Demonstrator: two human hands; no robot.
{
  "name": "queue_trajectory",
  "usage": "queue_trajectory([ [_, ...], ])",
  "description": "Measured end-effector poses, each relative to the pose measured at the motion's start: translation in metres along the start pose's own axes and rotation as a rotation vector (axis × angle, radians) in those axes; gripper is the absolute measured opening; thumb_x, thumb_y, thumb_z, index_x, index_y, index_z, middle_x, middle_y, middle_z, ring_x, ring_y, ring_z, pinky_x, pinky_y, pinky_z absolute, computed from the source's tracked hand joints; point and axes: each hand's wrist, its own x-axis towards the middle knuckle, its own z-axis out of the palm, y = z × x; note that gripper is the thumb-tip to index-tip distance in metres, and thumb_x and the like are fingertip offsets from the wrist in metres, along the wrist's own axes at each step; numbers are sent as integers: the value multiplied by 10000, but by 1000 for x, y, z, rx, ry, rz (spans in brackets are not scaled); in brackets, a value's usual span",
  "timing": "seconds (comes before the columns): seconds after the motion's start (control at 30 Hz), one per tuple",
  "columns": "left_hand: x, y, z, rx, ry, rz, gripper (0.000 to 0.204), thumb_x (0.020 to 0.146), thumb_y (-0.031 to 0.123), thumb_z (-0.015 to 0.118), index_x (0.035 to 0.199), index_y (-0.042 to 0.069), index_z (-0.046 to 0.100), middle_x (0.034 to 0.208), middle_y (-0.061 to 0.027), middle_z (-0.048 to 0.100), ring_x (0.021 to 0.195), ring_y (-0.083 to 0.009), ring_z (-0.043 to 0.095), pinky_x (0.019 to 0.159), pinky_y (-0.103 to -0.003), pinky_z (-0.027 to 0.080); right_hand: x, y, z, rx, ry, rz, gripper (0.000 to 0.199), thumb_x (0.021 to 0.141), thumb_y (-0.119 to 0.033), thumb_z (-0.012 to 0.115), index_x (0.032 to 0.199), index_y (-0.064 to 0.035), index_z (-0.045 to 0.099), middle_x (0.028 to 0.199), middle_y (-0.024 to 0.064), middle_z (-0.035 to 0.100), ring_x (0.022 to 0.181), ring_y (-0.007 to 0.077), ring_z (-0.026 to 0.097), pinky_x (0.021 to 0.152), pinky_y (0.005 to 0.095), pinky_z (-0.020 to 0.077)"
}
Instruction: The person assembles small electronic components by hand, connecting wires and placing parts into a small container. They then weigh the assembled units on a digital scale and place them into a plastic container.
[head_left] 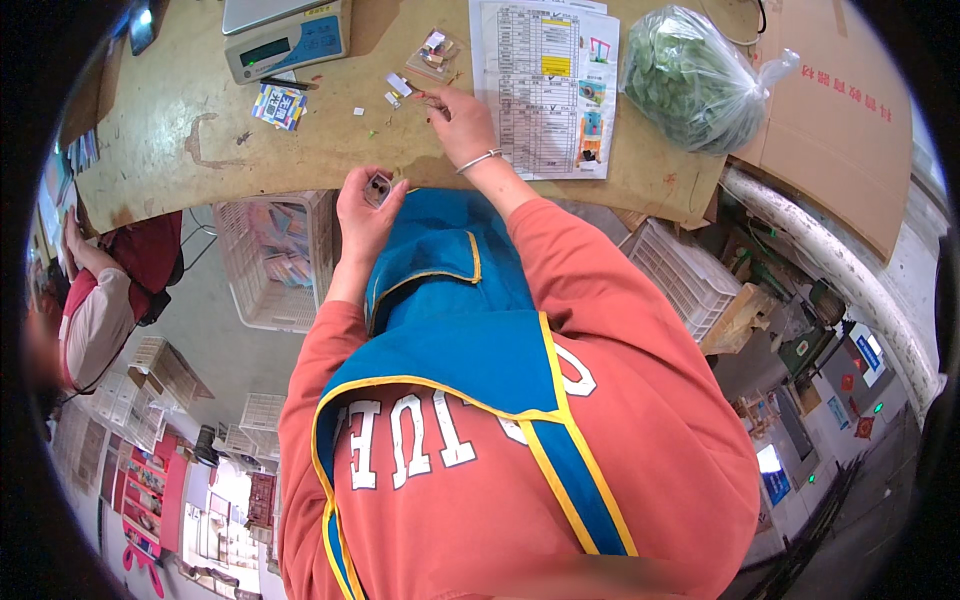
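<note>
The brown desk (200,130) carries a scale (290,40), a printed sheet (545,85) and a bag of green parts (690,80). The left hand (365,210) is closed around a small square part (379,187) at the desk edge. The right hand (460,120) pinches a thin small piece (432,103), fingers together, beside the sheet.

The person wears a salmon-red sweatshirt (640,400) with long sleeves and large white block letters across the chest (partly covered). Over it hangs a blue apron (470,340) edged in yellow piping, with a pocket flap near the top. A thin silver bracelet (478,160) circles the right wrist. Both hands are bare.
</note>
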Motion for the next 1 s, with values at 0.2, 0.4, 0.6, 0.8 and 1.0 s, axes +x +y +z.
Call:
queue_trajectory([
  [0.2, 2, -1, 1, -7, 1, 15, 266, 827, 130, 829, 980, 11, 647, 893, -80, 647, 829, -175, 618, 778, -303, 508, 0, 5, -2, 62, 43, -12, 180, 857, -76, 726, 1029, -32, 752, 899, 143, 727, 777, 222, 710, 687, 319, 548],
  [0.4, 4, -3, 3, -26, 13, 20, 279, 816, 127, 835, 976, 9, 640, 886, -98, 637, 822, -197, 622, 770, -316, 512, -8, 7, -3, 301, -14, 262, 144, 860, -52, 718, 977, 33, 725, 807, 122, 731, 639, 182, 698, 585, 295, 541],
  [0.6, 4, -7, 2, 11, 21, 6, 287, 799, 143, 837, 968, 16, 645, 909, -113, 654, 834, -232, 643, 776, -329, 518, -21, 9, -11, 291, 32, 433, 124, 852, -58, 708, 946, 22, 711, 792, 145, 733, 566, 206, 718, 536, 317, 555],
  [0.8, 5, -6, 3, 15, 33, -5, 263, 822, 145, 832, 970, 16, 656, 896, -77, 675, 841, -158, 640, 785, -296, 518, -18, 3, -29, -94, -26, 288, 218, 830, -125, 751, 1000, -6, 682, 912, 159, 706, 810, 315, 713, 717, 407, 560],
  [1.0, 5, -7, 1, -8, 39, -41, 283, 794, 157, 834, 975, 35, 654, 921, -104, 645, 815, -224, 646, 750, -328, 528, -1, -18, -35, -435, -24, -390, 190, 784, -135, 763, 945, -76, 681, 881, 82, 650, 801, 284, 654, 695, 421, 503],
])
